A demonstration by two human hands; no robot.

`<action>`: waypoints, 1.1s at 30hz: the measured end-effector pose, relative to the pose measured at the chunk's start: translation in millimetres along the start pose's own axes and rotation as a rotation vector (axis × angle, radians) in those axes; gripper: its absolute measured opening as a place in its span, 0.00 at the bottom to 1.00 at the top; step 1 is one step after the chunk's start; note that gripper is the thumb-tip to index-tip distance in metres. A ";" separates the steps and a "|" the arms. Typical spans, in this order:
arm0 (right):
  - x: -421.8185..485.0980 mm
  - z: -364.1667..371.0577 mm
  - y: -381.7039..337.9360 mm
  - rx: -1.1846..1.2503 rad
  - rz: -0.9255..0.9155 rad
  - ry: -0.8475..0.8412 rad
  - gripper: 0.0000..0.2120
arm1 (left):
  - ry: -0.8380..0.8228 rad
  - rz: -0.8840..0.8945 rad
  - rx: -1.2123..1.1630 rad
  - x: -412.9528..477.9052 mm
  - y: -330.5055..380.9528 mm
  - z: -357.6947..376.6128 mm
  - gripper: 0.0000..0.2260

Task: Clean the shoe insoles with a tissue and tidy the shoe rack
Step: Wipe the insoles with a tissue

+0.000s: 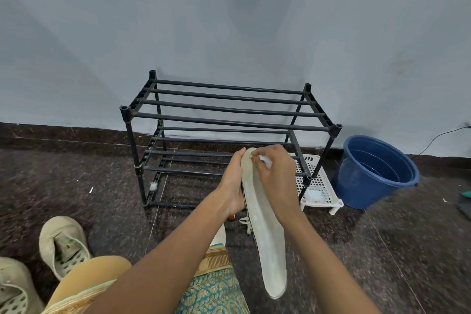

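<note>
A long pale insole is held out in front of me, its far end up near the shoe rack. My left hand grips the insole's upper left edge from behind. My right hand pinches a small white tissue and presses it on the insole's far tip. The black shoe rack stands against the wall with bare bars on both tiers. A shoe with white laces lies on the floor under my hands, mostly hidden.
Two beige perforated shoes lie at the lower left on the dark stone floor. A white slotted plastic tray sits right of the rack, and a blue bucket stands beyond it. My knees fill the bottom edge.
</note>
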State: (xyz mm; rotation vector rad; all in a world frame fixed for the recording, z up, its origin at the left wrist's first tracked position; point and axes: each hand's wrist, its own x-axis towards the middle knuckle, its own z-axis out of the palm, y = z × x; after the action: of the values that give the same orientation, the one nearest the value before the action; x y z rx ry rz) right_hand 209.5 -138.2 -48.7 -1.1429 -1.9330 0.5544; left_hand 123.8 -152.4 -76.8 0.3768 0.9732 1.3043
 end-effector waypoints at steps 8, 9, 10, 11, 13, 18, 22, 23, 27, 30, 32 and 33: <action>-5.4 4.2 -1.5 0.027 -0.019 -0.029 0.07 | 0.009 -0.002 0.004 -2.7 2.7 -0.9 0.21; -9.4 4.1 -3.4 0.053 -0.018 -0.043 0.07 | 0.010 0.001 -0.001 -2.9 3.3 -0.5 0.22; -12.6 4.0 -5.2 0.068 -0.018 -0.053 0.08 | 0.016 0.002 -0.009 -2.6 3.4 -0.1 0.22; -14.3 3.9 -6.2 0.076 -0.021 -0.057 0.08 | 0.023 0.003 -0.015 -2.3 3.5 -0.1 0.22; -13.6 3.4 -7.5 0.086 -0.025 -0.054 0.08 | 0.025 0.003 -0.023 -3.4 3.8 0.9 0.22; 2.9 1.5 -3.5 -0.012 -0.097 -0.041 0.06 | 0.025 0.007 -0.013 -4.6 1.8 2.1 0.21; 16.6 -3.7 6.3 -0.079 -0.122 -0.009 0.06 | 0.012 -0.001 -0.050 -5.9 2.5 2.0 0.21; 18.1 -5.0 9.4 -0.095 -0.128 -0.010 0.06 | 0.012 -0.008 -0.050 -5.9 2.5 1.7 0.21; 11.8 -6.0 21.6 -0.185 -0.179 -0.073 0.06 | 0.011 -0.029 -0.039 -5.6 2.3 1.8 0.22; 5.1 -6.6 26.9 -0.223 -0.216 -0.101 0.06 | -0.001 -0.022 -0.040 -6.3 2.5 2.8 0.23; 4.4 -7.0 28.0 -0.238 -0.211 -0.117 0.06 | -0.021 -0.018 -0.046 -6.5 3.1 3.5 0.23; 5.4 -7.4 28.1 -0.237 -0.206 -0.114 0.06 | -0.024 -0.019 -0.043 -7.9 3.7 4.1 0.23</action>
State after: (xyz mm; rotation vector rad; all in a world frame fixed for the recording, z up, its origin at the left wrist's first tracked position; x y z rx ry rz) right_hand 228.6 -119.9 -61.9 -1.0561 -2.2295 0.2903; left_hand 125.0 -157.6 -68.7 0.3489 0.9257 1.2988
